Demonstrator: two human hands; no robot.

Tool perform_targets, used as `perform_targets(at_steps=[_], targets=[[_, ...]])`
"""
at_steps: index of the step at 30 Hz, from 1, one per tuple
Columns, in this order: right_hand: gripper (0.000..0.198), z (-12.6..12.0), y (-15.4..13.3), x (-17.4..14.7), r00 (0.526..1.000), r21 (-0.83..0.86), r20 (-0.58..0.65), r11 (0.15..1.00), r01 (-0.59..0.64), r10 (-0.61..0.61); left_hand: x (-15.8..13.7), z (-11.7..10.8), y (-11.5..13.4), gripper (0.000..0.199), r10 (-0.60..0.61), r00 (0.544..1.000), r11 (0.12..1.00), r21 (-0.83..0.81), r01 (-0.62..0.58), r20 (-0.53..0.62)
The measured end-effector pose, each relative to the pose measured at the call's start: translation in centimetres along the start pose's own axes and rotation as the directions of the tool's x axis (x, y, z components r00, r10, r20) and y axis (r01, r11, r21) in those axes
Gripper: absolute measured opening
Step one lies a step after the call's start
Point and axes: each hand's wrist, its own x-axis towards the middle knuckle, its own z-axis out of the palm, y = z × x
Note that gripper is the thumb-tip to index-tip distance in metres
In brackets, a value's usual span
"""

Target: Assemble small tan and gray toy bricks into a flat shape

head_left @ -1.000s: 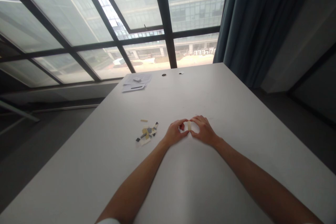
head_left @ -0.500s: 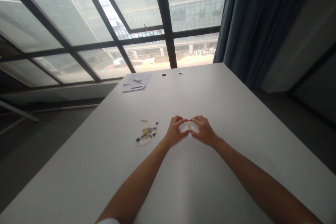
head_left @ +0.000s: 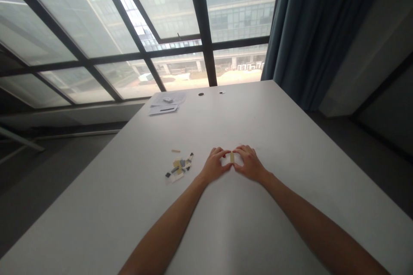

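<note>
A small tan building-block plate [head_left: 232,157] stands lengthwise between my two hands, just above or on the white table [head_left: 245,223]; I cannot tell which. My left hand [head_left: 214,165] grips its left side, thumb at the near end and index finger at the far end. From the other side my right hand [head_left: 249,163] pinches the same plate in the same way. To the left of my left hand lies a loose pile of building blocks [head_left: 179,166] in tan, grey, black and white. A single thin tan piece [head_left: 176,151] rests apart, just beyond the pile.
Papers [head_left: 164,109] with a small white object [head_left: 167,100] on them lie at the table's far left corner. Two round cable holes, one of them the dark hole [head_left: 201,94], sit near the far edge. Windows and a blue curtain [head_left: 297,38] stand beyond.
The plate between my hands has turned: its studded face showed before, and now a smoother face shows. Both hands keep nearly the same place and grip.
</note>
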Motion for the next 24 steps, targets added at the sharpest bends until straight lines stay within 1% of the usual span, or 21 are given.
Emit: perform_targets(at_steps=[5,10,14,18,24], targets=[[0.036,0.02,-0.01,0.02,1.000,-0.014,0.003,1.000,-0.003,0.003,0.03,0.03,-0.09,0.044,-0.009,1.000,1.000,0.013,0.008,0.017],[0.031,0.23,0.06,0.12,0.999,-0.100,0.015,0.994,-0.046,0.048,0.16,0.16,-0.09,0.041,-0.053,0.998,0.998,0.046,0.052,0.029],[0.029,0.34,0.01,0.19,0.997,-0.148,0.035,0.987,-0.068,0.074,0.29,0.25,0.00,0.035,-0.090,0.995,0.994,0.073,0.087,0.042],[0.031,0.44,0.00,0.26,0.996,-0.152,0.034,0.986,-0.074,0.080,0.33,0.35,-0.04,0.029,-0.087,0.995,0.993,0.088,0.082,0.048],[0.033,0.41,0.01,0.24,0.996,-0.158,0.044,0.985,-0.074,0.082,0.32,0.49,-0.34,0.028,-0.079,0.996,0.993,0.088,0.076,0.035]])
